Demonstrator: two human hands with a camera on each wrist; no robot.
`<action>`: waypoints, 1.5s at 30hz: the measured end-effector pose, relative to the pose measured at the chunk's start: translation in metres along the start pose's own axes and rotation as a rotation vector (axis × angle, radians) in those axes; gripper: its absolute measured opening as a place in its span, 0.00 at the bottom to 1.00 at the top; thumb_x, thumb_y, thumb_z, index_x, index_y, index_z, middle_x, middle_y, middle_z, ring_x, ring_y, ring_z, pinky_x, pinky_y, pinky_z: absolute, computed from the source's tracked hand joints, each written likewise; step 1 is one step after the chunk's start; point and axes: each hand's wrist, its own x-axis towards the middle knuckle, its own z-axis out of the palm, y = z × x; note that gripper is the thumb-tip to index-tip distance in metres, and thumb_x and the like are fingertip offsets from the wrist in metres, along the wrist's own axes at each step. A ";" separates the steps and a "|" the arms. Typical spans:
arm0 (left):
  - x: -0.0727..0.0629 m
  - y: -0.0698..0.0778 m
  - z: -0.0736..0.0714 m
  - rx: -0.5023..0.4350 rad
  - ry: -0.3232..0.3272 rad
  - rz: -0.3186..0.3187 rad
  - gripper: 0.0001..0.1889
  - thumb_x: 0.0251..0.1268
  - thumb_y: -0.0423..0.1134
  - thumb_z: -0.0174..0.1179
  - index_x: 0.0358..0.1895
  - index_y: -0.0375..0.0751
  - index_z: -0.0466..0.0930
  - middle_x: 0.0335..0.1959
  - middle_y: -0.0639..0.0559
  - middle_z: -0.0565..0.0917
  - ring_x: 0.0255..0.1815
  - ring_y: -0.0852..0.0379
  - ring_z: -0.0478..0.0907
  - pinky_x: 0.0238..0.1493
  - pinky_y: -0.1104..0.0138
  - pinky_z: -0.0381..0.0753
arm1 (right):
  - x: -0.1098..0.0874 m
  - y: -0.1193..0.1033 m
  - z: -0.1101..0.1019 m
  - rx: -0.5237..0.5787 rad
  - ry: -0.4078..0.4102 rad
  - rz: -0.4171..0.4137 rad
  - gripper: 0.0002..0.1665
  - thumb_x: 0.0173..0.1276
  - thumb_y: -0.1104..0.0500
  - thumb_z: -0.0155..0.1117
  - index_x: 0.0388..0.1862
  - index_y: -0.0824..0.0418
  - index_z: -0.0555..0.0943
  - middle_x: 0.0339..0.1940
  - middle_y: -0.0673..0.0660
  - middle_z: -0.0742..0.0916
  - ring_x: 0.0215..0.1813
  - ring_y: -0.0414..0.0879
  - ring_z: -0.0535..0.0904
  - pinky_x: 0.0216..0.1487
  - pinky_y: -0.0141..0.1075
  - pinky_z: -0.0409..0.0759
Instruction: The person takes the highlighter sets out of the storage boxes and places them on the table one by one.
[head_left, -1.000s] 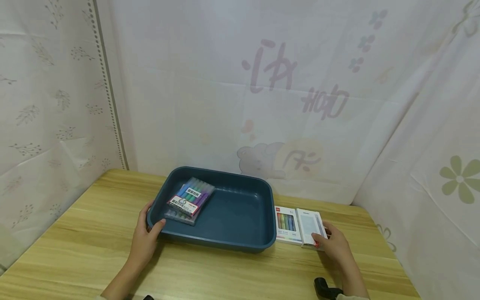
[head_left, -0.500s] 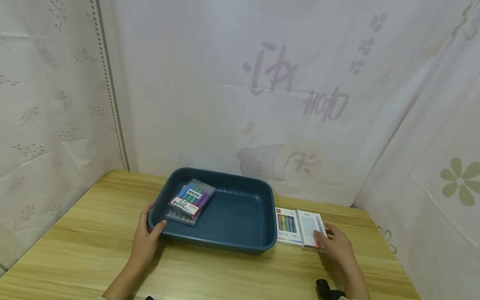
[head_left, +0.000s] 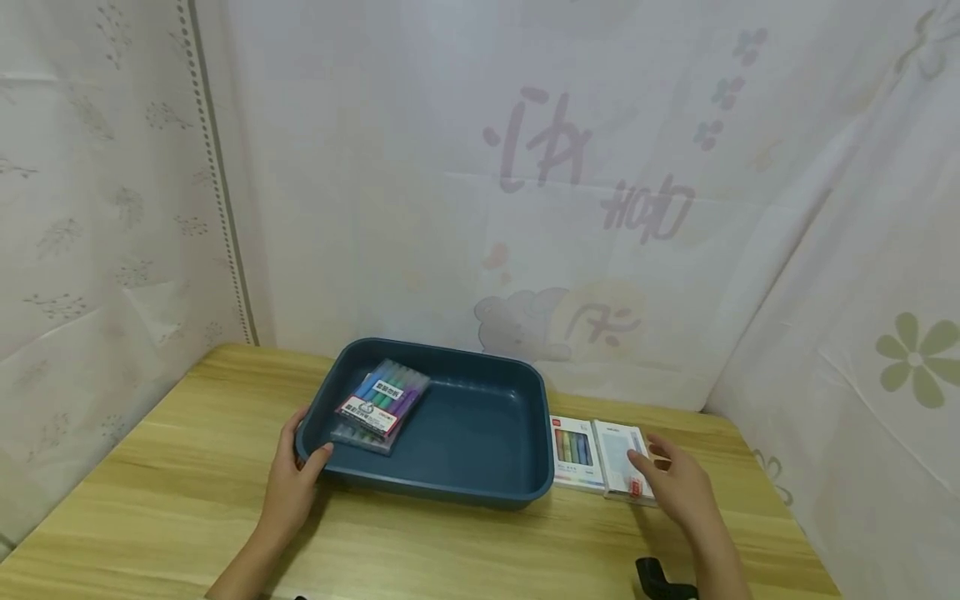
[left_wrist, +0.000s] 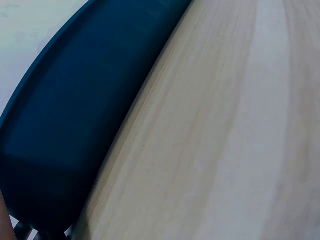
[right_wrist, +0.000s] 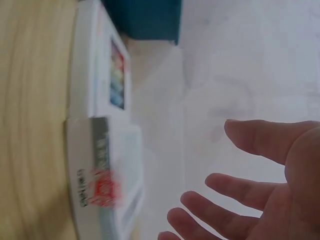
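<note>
My left hand grips the near left corner of a dark blue plastic tray, thumb over the rim and fingers along its outer side. Inside the tray's left half lie clear packs of coloured pens, one on top of another. My right hand is raised just above a white box with a pale panel and a red mark. In the right wrist view the fingers are spread and apart from the box, with nothing held. A white box with a window of coloured sticks lies between that box and the tray.
Everything stands on a wood-grain table. A pale patterned cloth hangs behind it and along both sides. A black curved piece shows by the right wrist.
My right hand has let go of the pale-panelled box and lifted slightly off it, fingers spreading. The left hand stays on the tray, and the tray and boxes keep their places.
</note>
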 end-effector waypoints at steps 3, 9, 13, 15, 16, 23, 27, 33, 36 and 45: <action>-0.001 0.000 -0.004 0.026 0.013 -0.011 0.35 0.77 0.39 0.54 0.81 0.48 0.49 0.73 0.37 0.65 0.51 0.77 0.72 0.46 0.85 0.73 | -0.006 -0.011 0.001 0.012 0.000 -0.029 0.45 0.77 0.37 0.53 0.78 0.66 0.61 0.73 0.74 0.71 0.70 0.71 0.70 0.63 0.62 0.74; -0.002 0.000 -0.012 0.031 0.016 -0.002 0.35 0.77 0.38 0.53 0.81 0.46 0.48 0.74 0.34 0.64 0.50 0.81 0.70 0.45 0.86 0.73 | -0.014 -0.031 0.005 0.064 0.007 -0.059 0.44 0.76 0.37 0.54 0.78 0.63 0.62 0.73 0.72 0.73 0.70 0.69 0.72 0.63 0.61 0.76; -0.002 -0.002 -0.013 0.044 0.013 -0.011 0.36 0.77 0.38 0.53 0.82 0.46 0.48 0.75 0.35 0.63 0.50 0.82 0.70 0.45 0.86 0.72 | -0.020 -0.042 0.007 0.099 0.019 -0.071 0.42 0.76 0.39 0.56 0.78 0.63 0.64 0.72 0.70 0.75 0.69 0.68 0.73 0.62 0.58 0.77; -0.001 -0.002 -0.012 0.054 0.015 -0.017 0.36 0.77 0.39 0.54 0.82 0.46 0.48 0.75 0.35 0.63 0.51 0.81 0.69 0.45 0.87 0.72 | -0.023 -0.049 0.008 0.123 0.021 -0.082 0.41 0.76 0.39 0.57 0.77 0.62 0.64 0.72 0.69 0.76 0.69 0.67 0.74 0.60 0.56 0.80; -0.001 -0.003 -0.012 0.051 0.015 -0.015 0.36 0.77 0.38 0.54 0.81 0.46 0.48 0.75 0.35 0.63 0.51 0.81 0.70 0.45 0.86 0.72 | -0.024 -0.052 0.008 0.139 0.023 -0.085 0.41 0.76 0.39 0.58 0.77 0.61 0.65 0.71 0.69 0.76 0.69 0.67 0.74 0.56 0.54 0.82; -0.001 -0.004 -0.008 0.029 0.013 -0.012 0.36 0.77 0.38 0.54 0.82 0.46 0.48 0.75 0.33 0.64 0.50 0.83 0.70 0.45 0.86 0.73 | -0.029 -0.074 0.012 0.185 0.034 -0.116 0.37 0.76 0.42 0.59 0.76 0.59 0.67 0.70 0.66 0.78 0.69 0.65 0.75 0.63 0.57 0.78; 0.001 -0.003 -0.005 0.017 0.005 -0.002 0.36 0.77 0.37 0.54 0.81 0.46 0.48 0.75 0.34 0.64 0.51 0.82 0.70 0.46 0.86 0.73 | -0.031 -0.084 0.018 0.220 0.026 -0.126 0.36 0.76 0.43 0.60 0.76 0.57 0.68 0.70 0.64 0.78 0.69 0.64 0.75 0.66 0.59 0.74; 0.002 -0.004 -0.002 0.003 0.007 -0.004 0.36 0.76 0.36 0.54 0.81 0.47 0.48 0.75 0.34 0.64 0.51 0.81 0.71 0.46 0.86 0.74 | -0.032 -0.099 0.026 0.259 0.021 -0.173 0.34 0.75 0.45 0.61 0.75 0.56 0.69 0.69 0.62 0.80 0.68 0.62 0.76 0.64 0.57 0.77; 0.001 -0.004 -0.001 -0.002 0.009 -0.005 0.36 0.76 0.36 0.54 0.81 0.46 0.48 0.74 0.34 0.64 0.51 0.81 0.71 0.46 0.86 0.74 | -0.032 -0.107 0.030 0.297 0.012 -0.187 0.34 0.75 0.45 0.62 0.74 0.55 0.70 0.68 0.61 0.81 0.67 0.60 0.77 0.61 0.55 0.79; -0.001 -0.002 0.002 -0.005 0.009 0.000 0.34 0.77 0.37 0.53 0.81 0.47 0.50 0.73 0.37 0.66 0.52 0.77 0.74 0.46 0.84 0.75 | -0.034 -0.126 0.040 0.371 -0.018 -0.223 0.34 0.75 0.43 0.61 0.74 0.53 0.70 0.70 0.60 0.80 0.69 0.59 0.76 0.62 0.53 0.80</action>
